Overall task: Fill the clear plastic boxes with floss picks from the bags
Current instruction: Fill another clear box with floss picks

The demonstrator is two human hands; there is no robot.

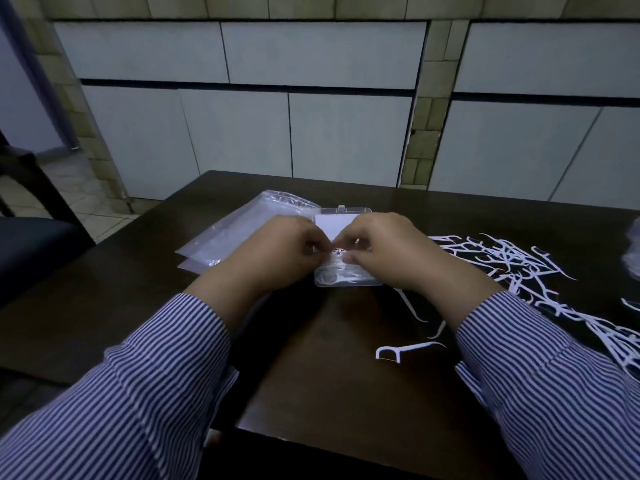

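Note:
A clear plastic box (341, 220) lies open in the middle of the dark table (311, 358), its lid flat on the far side. White floss picks fill part of its near tray. My left hand (280, 252) and my right hand (388, 249) meet over the tray, fingers curled, pinching floss picks (337, 252) between fingertips. A loose heap of floss picks (512, 268) spreads to the right. One single floss pick (398, 351) lies near my right sleeve.
Flat clear plastic bags (235, 233) lie stacked left of the box. Another bag's edge (632, 251) shows at the far right. A dark chair (31, 237) stands left of the table. A tiled wall rises behind.

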